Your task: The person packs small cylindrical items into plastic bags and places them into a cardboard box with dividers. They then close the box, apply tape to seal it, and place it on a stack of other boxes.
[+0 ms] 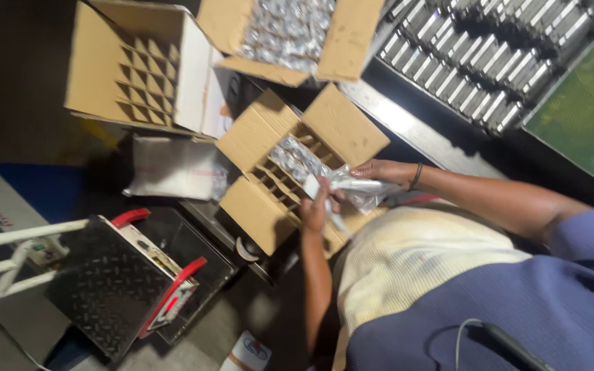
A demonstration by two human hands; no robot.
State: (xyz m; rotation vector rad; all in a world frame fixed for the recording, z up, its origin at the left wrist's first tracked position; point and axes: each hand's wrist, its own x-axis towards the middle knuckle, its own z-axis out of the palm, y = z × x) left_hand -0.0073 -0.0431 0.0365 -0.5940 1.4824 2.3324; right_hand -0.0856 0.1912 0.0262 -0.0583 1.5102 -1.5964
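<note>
My left hand [314, 209] and my right hand [372, 169] are together on a silvery, tube-like item in clear plastic wrap [355, 189]. They hold it just over the near edge of an open cardboard box [256, 134] with a cardboard divider grid. Several wrapped silvery pieces [297, 158] fill cells on the far side of the grid, and the nearer cells look empty. My right wrist wears a dark band. The item's lower end is hidden behind my left hand.
An empty divided carton [139, 69] lies tipped at the upper left. Another open carton [287, 31] holds several wrapped silvery pieces. Rows of metal parts [489, 62] fill a rack at the upper right. A plastic bag [180, 168] and a black, red-handled platform [118, 275] sit left.
</note>
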